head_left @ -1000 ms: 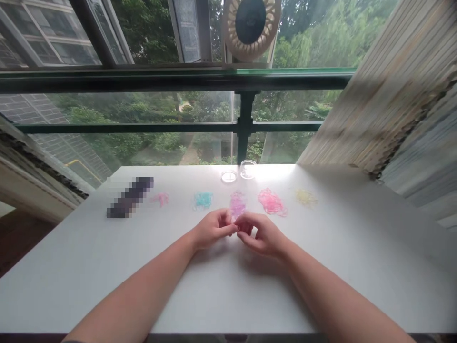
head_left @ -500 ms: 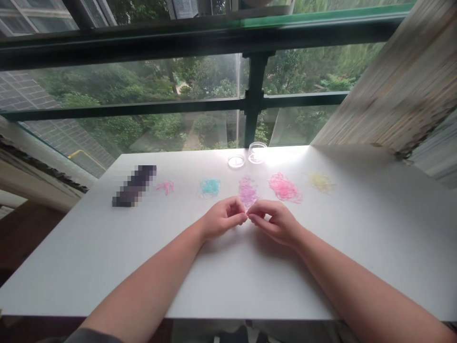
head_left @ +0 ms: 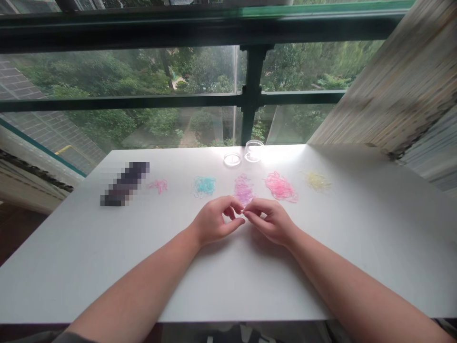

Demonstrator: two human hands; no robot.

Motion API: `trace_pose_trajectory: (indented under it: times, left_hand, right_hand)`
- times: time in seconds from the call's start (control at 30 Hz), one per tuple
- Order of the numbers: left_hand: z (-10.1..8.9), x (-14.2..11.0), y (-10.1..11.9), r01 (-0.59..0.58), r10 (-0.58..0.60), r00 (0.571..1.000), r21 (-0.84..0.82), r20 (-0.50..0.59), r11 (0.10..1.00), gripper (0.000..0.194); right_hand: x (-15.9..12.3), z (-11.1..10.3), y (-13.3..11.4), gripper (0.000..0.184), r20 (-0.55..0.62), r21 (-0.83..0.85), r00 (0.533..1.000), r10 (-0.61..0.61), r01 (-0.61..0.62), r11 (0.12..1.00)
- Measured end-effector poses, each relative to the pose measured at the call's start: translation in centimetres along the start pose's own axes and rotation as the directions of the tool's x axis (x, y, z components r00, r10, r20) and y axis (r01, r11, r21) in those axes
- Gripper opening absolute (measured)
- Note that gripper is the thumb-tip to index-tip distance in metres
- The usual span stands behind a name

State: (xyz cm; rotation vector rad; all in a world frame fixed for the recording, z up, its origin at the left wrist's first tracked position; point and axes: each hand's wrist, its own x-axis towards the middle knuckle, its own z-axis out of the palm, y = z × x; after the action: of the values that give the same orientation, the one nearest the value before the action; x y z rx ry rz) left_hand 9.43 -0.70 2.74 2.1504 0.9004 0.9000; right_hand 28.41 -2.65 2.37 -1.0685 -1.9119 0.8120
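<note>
Over the near end of a pile of purple elastic bands (head_left: 244, 186), my two hands meet at their fingertips. My left hand (head_left: 218, 219) is curved, with its thumb apart from its index finger. My right hand (head_left: 272, 220) is pinched at thumb and index finger, on something too small to make out. Right of the purple pile lies a pile of pink elastic bands (head_left: 281, 186), and beyond it a pale yellow pile (head_left: 317, 181). Leftward are a turquoise pile (head_left: 204, 186) and a small light pink cluster (head_left: 159, 186).
A clear round lid (head_left: 232, 160) and a clear plastic cup (head_left: 254, 151) stand at the back of the white table (head_left: 200, 295). A dark pixelated object (head_left: 124, 183) lies at the left. Behind the table are a green-framed window (head_left: 253, 71) and a curtain (head_left: 385, 85) at right.
My left thumb has parted from its index finger, where the two were pinched together before. My right hand stays pinched. The whole view has shifted slightly.
</note>
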Motion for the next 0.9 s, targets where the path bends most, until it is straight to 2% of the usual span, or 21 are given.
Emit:
trace_pose_trajectory:
  times: [0.13, 0.3, 0.53, 0.7, 0.9]
  left_hand:
    - [-0.04, 0.08, -0.10, -0.010, 0.010, 1.000, 0.023, -0.022, 1.000, 0.007]
    - [-0.12, 0.13, -0.06, -0.020, 0.021, 0.999, 0.026, -0.040, 0.999, 0.008]
    - [0.07, 0.12, -0.20, 0.033, -0.034, 0.995, -0.012, -0.089, 0.999, 0.011]
    - [0.03, 0.11, -0.29, 0.063, -0.065, 0.995, -0.023, -0.077, 0.998, 0.011]
    - [-0.10, 0.16, -0.39, 0.092, -0.094, 0.993, -0.030, -0.066, 0.995, 0.015]
  right_hand:
    - [0.03, -0.01, -0.05, 0.013, 0.005, -0.006, 1.000, -0.011, 0.011, 1.000]
    - [0.04, 0.10, 0.19, 0.011, -0.002, -0.011, 1.000, -0.002, 0.002, 1.000]
    - [0.09, 0.22, 0.45, 0.006, -0.032, -0.018, 0.999, -0.013, 0.012, 1.000]
    - [0.18, 0.08, 0.19, 0.009, -0.043, -0.045, 0.998, -0.051, 0.049, 0.998]
    - [0.15, 0.29, 0.21, 0.008, -0.051, -0.035, 0.998, -0.040, 0.038, 0.999]
